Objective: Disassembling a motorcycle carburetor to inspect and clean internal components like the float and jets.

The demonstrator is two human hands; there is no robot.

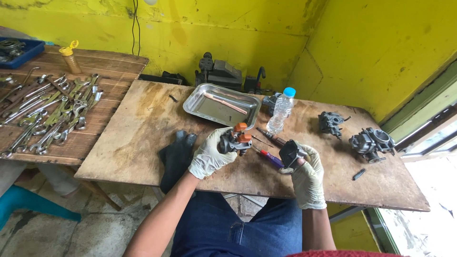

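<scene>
Left hand (209, 156) clamped on the carburettor (234, 139) over the board (143, 143); right hand (307, 173) closed on its dark bowl (290, 152); best keep both level, parts well apart.

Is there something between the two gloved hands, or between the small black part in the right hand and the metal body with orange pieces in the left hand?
Nothing visible stands between them. The left hand holds the metal body with orange pieces above the wooden table; the right hand holds the small black part beside it. Only the screwdrivers lie lower, on the table.
</scene>
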